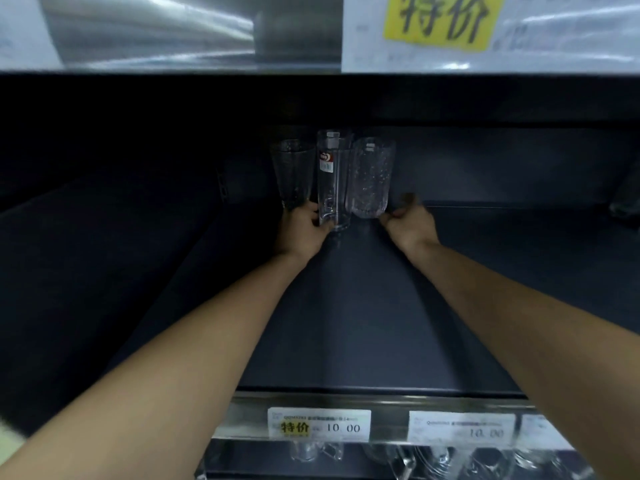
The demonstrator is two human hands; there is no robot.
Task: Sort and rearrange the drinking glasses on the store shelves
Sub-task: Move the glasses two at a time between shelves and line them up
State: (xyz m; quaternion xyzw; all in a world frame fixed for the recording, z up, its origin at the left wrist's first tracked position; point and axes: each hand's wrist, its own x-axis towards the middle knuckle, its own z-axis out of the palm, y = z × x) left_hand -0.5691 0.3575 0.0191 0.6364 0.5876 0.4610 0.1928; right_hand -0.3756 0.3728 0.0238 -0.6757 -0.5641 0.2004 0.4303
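Note:
Three tall clear glasses stand side by side at the back of a dark shelf. The left one is a plain tapered glass. The middle glass carries a red and white label. The right glass has a bubbled texture. My left hand grips the base of the labelled middle glass, and its fingers reach toward the foot of the left glass. My right hand is at the base of the textured glass with curled fingers; the contact is hard to see in the dark.
The shelf above hangs low, with a yellow special-price sign on its front edge. Price tags line this shelf's front rail. More glasses stand on the shelf below. A dim glass object sits at the far right.

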